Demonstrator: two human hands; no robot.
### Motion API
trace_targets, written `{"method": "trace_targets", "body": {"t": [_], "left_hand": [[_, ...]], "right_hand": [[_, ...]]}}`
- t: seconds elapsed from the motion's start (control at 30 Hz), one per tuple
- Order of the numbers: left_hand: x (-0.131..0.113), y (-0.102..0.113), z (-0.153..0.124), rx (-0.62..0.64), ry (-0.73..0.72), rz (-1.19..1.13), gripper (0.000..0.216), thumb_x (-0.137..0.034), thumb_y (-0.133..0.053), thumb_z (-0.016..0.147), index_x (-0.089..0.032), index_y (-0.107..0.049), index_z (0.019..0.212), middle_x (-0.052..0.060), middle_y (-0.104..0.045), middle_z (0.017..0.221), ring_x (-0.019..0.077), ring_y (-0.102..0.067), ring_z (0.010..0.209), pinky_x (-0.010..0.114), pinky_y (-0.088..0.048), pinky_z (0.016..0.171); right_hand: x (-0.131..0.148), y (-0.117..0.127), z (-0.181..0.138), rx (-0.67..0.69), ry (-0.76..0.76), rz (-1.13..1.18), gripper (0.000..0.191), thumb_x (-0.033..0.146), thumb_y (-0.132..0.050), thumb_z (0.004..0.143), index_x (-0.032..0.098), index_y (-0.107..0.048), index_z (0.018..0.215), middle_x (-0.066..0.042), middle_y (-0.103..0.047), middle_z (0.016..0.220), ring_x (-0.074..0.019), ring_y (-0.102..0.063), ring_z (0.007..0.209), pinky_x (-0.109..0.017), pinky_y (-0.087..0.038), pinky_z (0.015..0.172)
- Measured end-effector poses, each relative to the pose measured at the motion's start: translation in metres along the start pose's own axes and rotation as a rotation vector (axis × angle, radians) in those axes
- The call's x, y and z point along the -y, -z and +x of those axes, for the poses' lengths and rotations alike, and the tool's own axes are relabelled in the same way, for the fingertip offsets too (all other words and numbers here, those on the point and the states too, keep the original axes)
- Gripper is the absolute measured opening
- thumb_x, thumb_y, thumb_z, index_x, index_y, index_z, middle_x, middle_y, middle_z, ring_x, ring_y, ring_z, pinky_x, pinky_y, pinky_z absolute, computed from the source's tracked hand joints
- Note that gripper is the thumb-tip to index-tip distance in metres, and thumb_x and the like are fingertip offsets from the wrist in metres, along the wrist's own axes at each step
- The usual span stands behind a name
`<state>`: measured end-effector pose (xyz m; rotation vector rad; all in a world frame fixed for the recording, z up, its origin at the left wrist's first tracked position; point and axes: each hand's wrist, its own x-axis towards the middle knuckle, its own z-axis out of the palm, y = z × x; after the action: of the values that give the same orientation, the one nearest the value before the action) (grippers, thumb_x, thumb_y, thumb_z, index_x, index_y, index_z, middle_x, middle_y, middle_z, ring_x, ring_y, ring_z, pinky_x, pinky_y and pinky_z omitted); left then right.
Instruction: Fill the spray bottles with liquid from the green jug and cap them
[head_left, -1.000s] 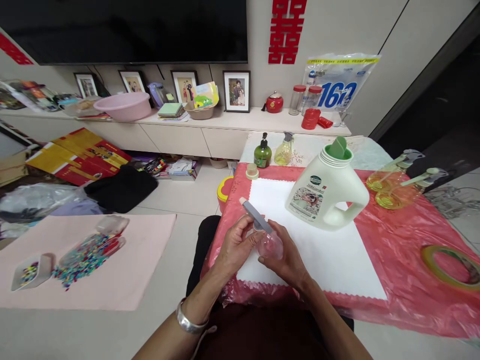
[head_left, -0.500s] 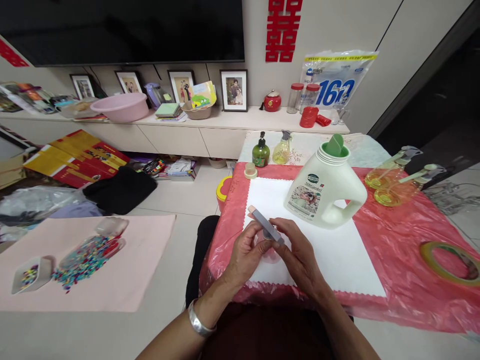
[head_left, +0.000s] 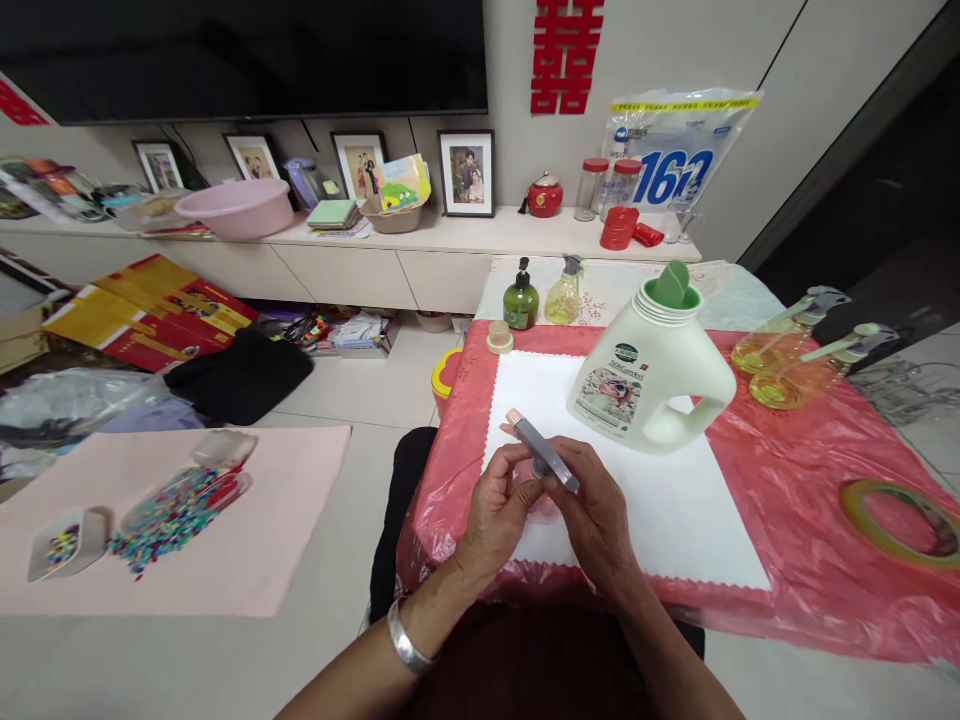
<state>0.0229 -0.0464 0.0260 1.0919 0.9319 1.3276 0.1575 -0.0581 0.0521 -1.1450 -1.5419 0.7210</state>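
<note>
My left hand (head_left: 496, 505) and my right hand (head_left: 596, 505) meet over the front of the white sheet (head_left: 697, 530). Both are closed around the neck of a grey spray head (head_left: 546, 452) with a pinkish nozzle tip. Below it a clear pinkish bottle (head_left: 546, 508) shows between my hands, mostly hidden by them. Behind my right hand stands a large pale green detergent jug (head_left: 649, 385) with its mouth uncapped and a green spout inside. Its pale cap (head_left: 499, 337) rests at the sheet's far left corner.
At the back stand a green pump bottle (head_left: 520, 300) and a small spray bottle (head_left: 562, 295). Two spray bottles with yellow liquid (head_left: 780, 385) are on the right, and a tape roll (head_left: 900, 520) lies nearer. Pink plastic (head_left: 817, 590) covers the table. Colourful beads (head_left: 169, 515) lie far left.
The grey spray head has turned and shifted slightly to the right between my hands, which stay closed on it. The view has tilted a little.
</note>
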Motion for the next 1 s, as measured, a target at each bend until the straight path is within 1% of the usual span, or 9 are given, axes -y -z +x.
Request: {"method": "trace_targets", "body": {"t": [0.17, 0.27, 0.43, 0.53, 0.6, 0.67, 0.77, 0.83, 1.0], "left_hand": [[0.004, 0.004, -0.004, 0.031, -0.059, -0.057, 0.026, -0.033, -0.073, 0.088, -0.022, -0.066, 0.111, 0.005, -0.069, 0.108, 0.0210, -0.062, 0.105, 0.035, -0.048, 0.097], [0.002, 0.005, -0.006, 0.033, -0.096, -0.062, 0.028, -0.037, -0.070, 0.090, -0.022, -0.066, 0.114, 0.008, -0.067, 0.110, 0.0237, -0.061, 0.108, 0.038, -0.048, 0.098], [-0.010, -0.005, -0.005, 0.018, -0.092, 0.009, 0.035, -0.039, -0.078, 0.082, -0.022, -0.067, 0.110, 0.006, -0.064, 0.106, 0.0227, -0.062, 0.101, 0.035, -0.051, 0.091], [-0.015, -0.012, -0.003, -0.060, -0.045, 0.021, 0.031, -0.036, -0.082, 0.077, -0.022, -0.067, 0.100, 0.004, -0.064, 0.098, 0.0203, -0.062, 0.094, 0.032, -0.052, 0.086], [-0.015, -0.012, -0.001, -0.094, -0.018, 0.030, 0.026, -0.034, -0.082, 0.077, -0.022, -0.067, 0.095, 0.003, -0.065, 0.094, 0.0195, -0.062, 0.092, 0.032, -0.051, 0.085], [-0.014, -0.009, 0.001, -0.093, -0.038, 0.044, 0.023, -0.032, -0.082, 0.078, -0.022, -0.068, 0.093, 0.002, -0.065, 0.092, 0.0191, -0.061, 0.091, 0.033, -0.050, 0.087], [-0.010, -0.003, 0.002, -0.068, -0.103, 0.066, 0.020, -0.031, -0.082, 0.078, -0.022, -0.070, 0.092, 0.002, -0.064, 0.093, 0.0194, -0.061, 0.093, 0.033, -0.050, 0.088], [-0.008, 0.000, 0.002, -0.052, -0.122, 0.062, 0.021, -0.033, -0.082, 0.079, -0.023, -0.072, 0.094, 0.003, -0.064, 0.095, 0.0203, -0.060, 0.094, 0.034, -0.050, 0.088], [-0.005, 0.003, -0.003, 0.003, -0.111, 0.031, 0.023, -0.037, -0.074, 0.086, -0.024, -0.073, 0.105, 0.005, -0.062, 0.100, 0.0218, -0.059, 0.098, 0.035, -0.049, 0.089]], "right_hand": [[-0.005, -0.007, -0.002, -0.053, 0.060, -0.028, 0.018, 0.026, -0.056, 0.099, 0.026, -0.065, 0.115, -0.004, -0.066, 0.114, -0.0184, -0.062, 0.107, -0.032, -0.052, 0.091], [-0.010, -0.013, -0.007, -0.107, 0.033, -0.023, 0.018, 0.028, -0.058, 0.097, 0.025, -0.064, 0.113, -0.005, -0.066, 0.110, -0.0193, -0.062, 0.105, -0.034, -0.052, 0.090], [-0.019, -0.027, -0.014, -0.204, -0.032, 0.007, 0.019, 0.026, -0.061, 0.091, 0.023, -0.061, 0.110, -0.006, -0.063, 0.104, -0.0190, -0.061, 0.096, -0.034, -0.054, 0.083], [-0.020, -0.031, -0.015, -0.231, -0.045, 0.008, 0.017, 0.021, -0.062, 0.088, 0.022, -0.059, 0.105, -0.004, -0.061, 0.098, -0.0170, -0.060, 0.089, -0.030, -0.052, 0.076], [-0.018, -0.029, -0.014, -0.212, -0.029, 0.010, 0.020, 0.023, -0.066, 0.087, 0.023, -0.060, 0.106, -0.004, -0.061, 0.099, -0.0177, -0.060, 0.092, -0.030, -0.052, 0.078], [-0.016, -0.023, -0.013, -0.118, -0.004, 0.034, 0.027, 0.026, -0.066, 0.089, 0.024, -0.062, 0.116, -0.005, -0.062, 0.107, -0.0192, -0.061, 0.100, -0.032, -0.052, 0.086], [-0.013, -0.011, -0.013, 0.091, -0.032, 0.132, 0.039, 0.031, -0.054, 0.100, 0.028, -0.057, 0.138, -0.007, -0.060, 0.128, -0.0207, -0.057, 0.119, -0.035, -0.049, 0.102], [-0.012, -0.006, -0.013, 0.154, -0.091, 0.189, 0.040, 0.034, -0.046, 0.104, 0.030, -0.055, 0.143, -0.006, -0.057, 0.136, -0.0204, -0.054, 0.127, -0.034, -0.047, 0.106], [-0.018, -0.011, -0.013, 0.021, -0.080, 0.183, 0.031, 0.035, -0.052, 0.102, 0.027, -0.064, 0.129, -0.005, -0.065, 0.124, -0.0193, -0.062, 0.115, -0.031, -0.052, 0.095]]}}
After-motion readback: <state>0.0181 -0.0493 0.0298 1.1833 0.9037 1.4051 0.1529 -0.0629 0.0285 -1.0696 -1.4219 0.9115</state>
